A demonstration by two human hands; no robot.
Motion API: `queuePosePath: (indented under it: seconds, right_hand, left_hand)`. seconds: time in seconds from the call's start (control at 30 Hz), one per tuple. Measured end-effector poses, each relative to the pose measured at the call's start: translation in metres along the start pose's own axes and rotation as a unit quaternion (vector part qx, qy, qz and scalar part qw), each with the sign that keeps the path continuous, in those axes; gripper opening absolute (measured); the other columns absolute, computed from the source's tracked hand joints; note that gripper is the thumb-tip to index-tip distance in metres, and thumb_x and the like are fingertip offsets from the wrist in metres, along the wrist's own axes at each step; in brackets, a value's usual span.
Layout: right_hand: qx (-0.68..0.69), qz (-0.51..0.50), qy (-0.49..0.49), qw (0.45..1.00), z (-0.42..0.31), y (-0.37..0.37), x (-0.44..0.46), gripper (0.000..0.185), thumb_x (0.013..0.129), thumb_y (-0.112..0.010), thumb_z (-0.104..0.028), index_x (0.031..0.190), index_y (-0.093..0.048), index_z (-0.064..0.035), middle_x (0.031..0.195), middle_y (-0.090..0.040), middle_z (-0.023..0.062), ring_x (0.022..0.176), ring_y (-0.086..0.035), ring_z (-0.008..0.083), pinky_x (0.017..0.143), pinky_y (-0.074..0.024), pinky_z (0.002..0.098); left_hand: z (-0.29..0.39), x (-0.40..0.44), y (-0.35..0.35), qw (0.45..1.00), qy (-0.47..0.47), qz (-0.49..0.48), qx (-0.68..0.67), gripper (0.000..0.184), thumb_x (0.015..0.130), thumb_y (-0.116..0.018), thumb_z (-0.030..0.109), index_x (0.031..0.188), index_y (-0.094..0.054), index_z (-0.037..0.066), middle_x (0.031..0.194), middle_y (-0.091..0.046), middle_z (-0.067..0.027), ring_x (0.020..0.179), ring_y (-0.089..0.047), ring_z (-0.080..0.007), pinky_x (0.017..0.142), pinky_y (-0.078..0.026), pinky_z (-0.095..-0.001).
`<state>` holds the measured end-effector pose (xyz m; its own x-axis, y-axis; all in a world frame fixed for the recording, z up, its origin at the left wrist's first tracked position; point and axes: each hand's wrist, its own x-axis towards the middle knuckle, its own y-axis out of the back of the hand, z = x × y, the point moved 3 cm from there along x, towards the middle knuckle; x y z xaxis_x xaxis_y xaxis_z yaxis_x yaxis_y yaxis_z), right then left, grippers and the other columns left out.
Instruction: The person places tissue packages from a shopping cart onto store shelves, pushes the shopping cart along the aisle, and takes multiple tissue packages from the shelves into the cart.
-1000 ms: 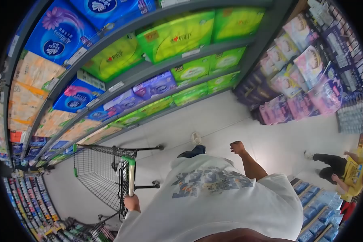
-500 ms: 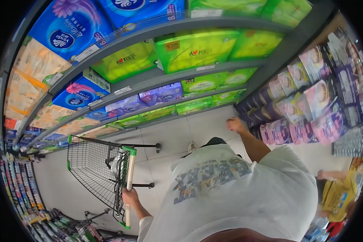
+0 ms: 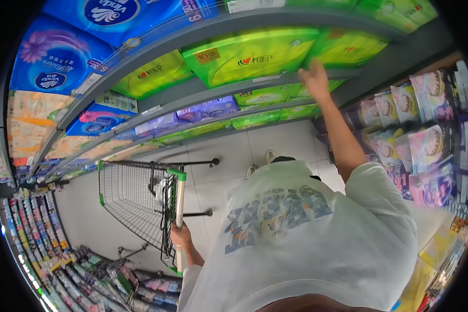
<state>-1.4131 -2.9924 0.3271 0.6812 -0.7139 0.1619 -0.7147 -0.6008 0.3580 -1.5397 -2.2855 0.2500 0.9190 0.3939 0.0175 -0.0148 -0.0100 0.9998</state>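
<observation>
My left hand (image 3: pixel 181 235) is wrapped round the pale handle (image 3: pixel 180 203) of a shopping cart (image 3: pixel 130 190) with a black wire basket and green corners. My right hand (image 3: pixel 315 83) is raised at the end of an outstretched arm, fingers apart and nothing in them. It shows in front of the shelf edge, by the lower corner of a large green tissue pack (image 3: pixel 252 56). Another green tissue pack (image 3: pixel 346 47) sits just to the right of it. Whether the fingertips touch either pack I cannot tell.
Blue tissue packs (image 3: pixel 57 57) and purple packs (image 3: pixel 208 108) fill other parts of the shelves. Pink and purple bags (image 3: pixel 431 145) hang on the right side. A second cart (image 3: pixel 122 275) stands at lower left, near more shelves (image 3: pixel 41 223). Tiled floor (image 3: pixel 229 151) lies below.
My right hand has risen from low over the floor to the green packs, its fingers now more spread. My left hand still grips the cart handle. The shelves appear closer.
</observation>
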Motion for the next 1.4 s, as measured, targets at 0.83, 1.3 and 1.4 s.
queuePosePath:
  seconds: [0.83, 1.3, 1.4]
  right_hand:
    - [0.13, -0.11, 0.041, 0.985, -0.012, -0.02, 0.037, 0.073, 0.083, -0.069, -0.007, 0.142, -0.029, 0.0051, 0.131, -0.048, 0.0173, 0.121, -0.048, 0.0232, 0.109, -0.0326, 0.0382]
    - [0.143, -0.139, 0.019, 0.98, -0.011, -0.019, 0.041, 0.074, 0.081, -0.072, -0.016, 0.14, -0.031, 0.0061, 0.129, -0.05, 0.0194, 0.12, -0.049, 0.0277, 0.102, -0.0371, 0.0363]
    - [0.156, -0.135, 0.015, 0.978, -0.009, -0.017, 0.048, 0.073, 0.081, -0.072, -0.015, 0.138, -0.032, 0.0082, 0.126, -0.053, 0.0204, 0.116, -0.052, 0.0269, 0.099, -0.0391, 0.0347]
  left_hand:
    - [0.14, -0.1, 0.008, 0.981, 0.075, -0.173, 0.033, 0.029, 0.08, -0.066, 0.039, 0.085, -0.068, 0.01, 0.081, -0.068, -0.0176, 0.079, -0.066, -0.0403, 0.066, -0.052, -0.05]
    - [0.268, 0.019, 0.142, 0.909, -0.257, -0.192, -0.265, 0.038, 0.081, -0.074, 0.024, 0.108, -0.065, -0.001, 0.099, -0.068, -0.0173, 0.088, -0.067, -0.0281, 0.076, -0.052, -0.0364]
    - [0.349, 0.075, 0.162, 0.855, -0.265, -0.147, -0.421, 0.042, 0.083, -0.072, 0.019, 0.117, -0.061, -0.002, 0.104, -0.069, -0.0128, 0.092, -0.067, -0.0206, 0.081, -0.052, -0.0325]
